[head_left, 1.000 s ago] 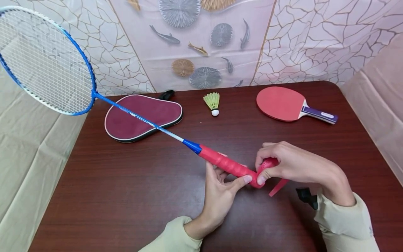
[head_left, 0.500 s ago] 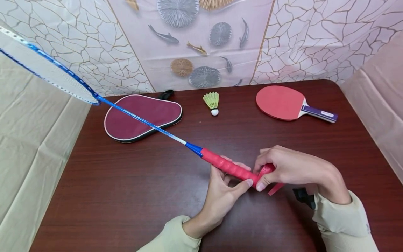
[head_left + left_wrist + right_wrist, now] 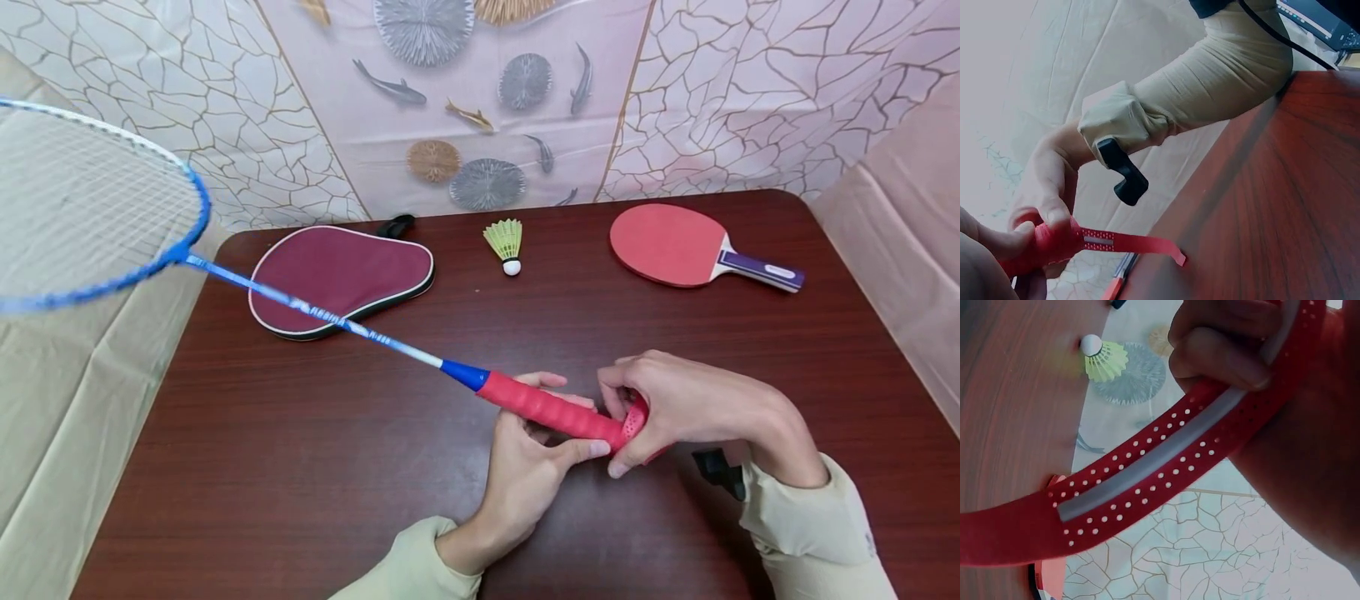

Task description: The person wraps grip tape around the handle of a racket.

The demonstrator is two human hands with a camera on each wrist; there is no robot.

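A blue and white badminton racket slants across the head view, its strung head cut off by the left edge. Red grip tape winds round its handle in ridges. My left hand holds the handle from below, thumb near the butt end. At that end, my right hand pinches the tape between thumb and fingers. In the right wrist view, a loose length of perforated grip tape with a pale centre strip passes under the curled fingers. The loose tape tail hangs free in the left wrist view.
A maroon paddle case lies on the brown table beneath the racket shaft. Towards the back are a yellow shuttlecock and a red table tennis bat. Patterned cloth hangs behind the table.
The badminton racket has turned about its shaft: its head went edge-on, then showed its face again, lower down. My right hand has shifted slightly left and its fingers have changed position on the tape.
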